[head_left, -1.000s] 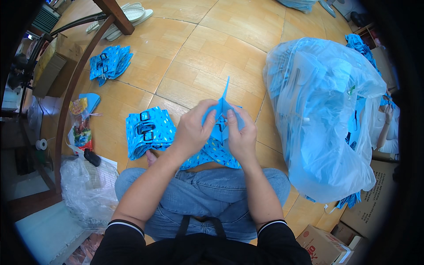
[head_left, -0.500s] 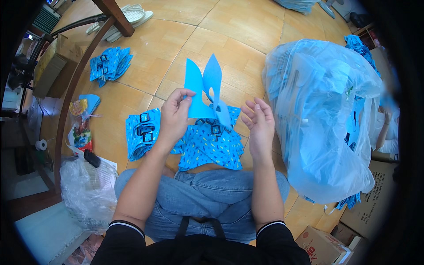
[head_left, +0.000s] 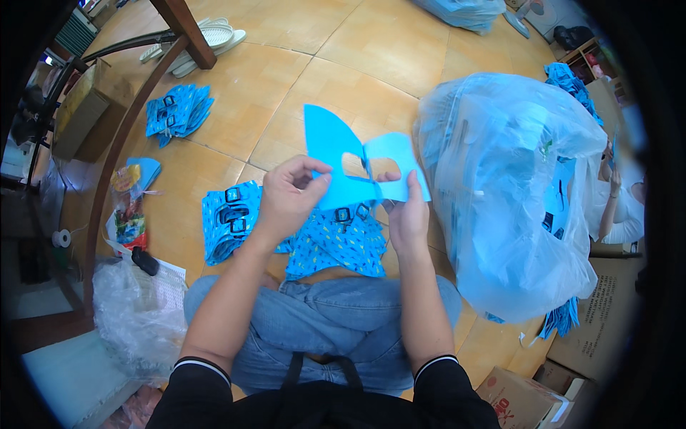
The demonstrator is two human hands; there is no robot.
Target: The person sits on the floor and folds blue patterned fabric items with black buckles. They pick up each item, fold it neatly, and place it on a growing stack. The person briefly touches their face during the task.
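A blue sheet with 2 cut-out openings (head_left: 350,191) hangs in the air above the floor (head_left: 364,93), stretched between a person's 2 bare hands. The fingers of the left hand (head_left: 289,204) pinch its left side against the thumb; the right hand (head_left: 407,218) grips the lower right part, thumb on the near face and the other fingers partly hidden behind.

Below the sheet, a stack of blue printed pieces (head_left: 336,247) with black buckles lies on the floor, just ahead of crossed legs in jeans (head_left: 329,307). A 2nd printed stack (head_left: 216,230) sits beside it to the left, and a 3rd bundle (head_left: 184,111) lies farther off, toward the floor's far left corner, near pale slippers (head_left: 214,36).

Along the floor's right edge slumps a large clear plastic bag (head_left: 493,229) filled with blue pieces. Beyond it, a co-worker in white (head_left: 623,218) is partly visible. A carton (head_left: 525,397) stands at the near right corner.
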